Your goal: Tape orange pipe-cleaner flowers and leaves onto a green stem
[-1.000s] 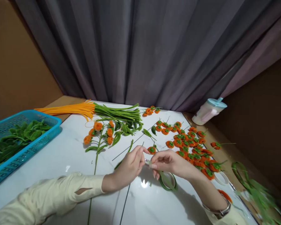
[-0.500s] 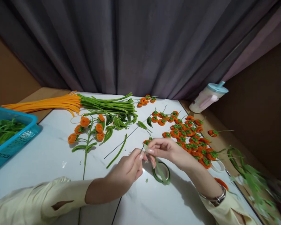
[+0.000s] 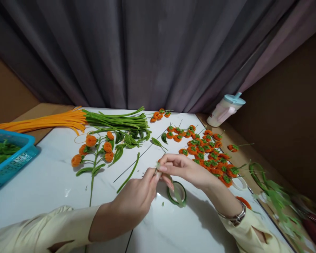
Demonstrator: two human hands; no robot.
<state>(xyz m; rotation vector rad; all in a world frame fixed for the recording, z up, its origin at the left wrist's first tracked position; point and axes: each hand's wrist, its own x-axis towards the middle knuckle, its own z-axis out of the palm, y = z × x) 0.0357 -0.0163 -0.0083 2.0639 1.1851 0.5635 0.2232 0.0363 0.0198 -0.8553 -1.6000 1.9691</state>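
Observation:
At the middle of the table my left hand [image 3: 137, 195] pinches a thin stem, mostly covered by the fingers. My right hand [image 3: 185, 170] meets it fingertip to fingertip and grips a strip of pale green floral tape against the stem. From below the right fingers the strip runs down to a tape roll [image 3: 183, 201] lying on the table. A bit of orange shows just behind the fingertips; whether it belongs to the held stem I cannot tell. To the left lie a green chenille stem [image 3: 129, 174] and a finished branch with orange fruits [image 3: 91, 140] and leaves.
Many small orange fruits with green tops [image 3: 213, 154] lie at the right. Green chenille stems [image 3: 116, 121] and orange ones [image 3: 47, 121] are bundled at the back, near loose leaves [image 3: 131, 138]. A blue basket [image 3: 28, 147] stands left, a lidded cup [image 3: 223, 110] back right.
The whole view has shifted slightly, so things sit a little further left. Both hands stay together at the stem, with only a small change in the fingers.

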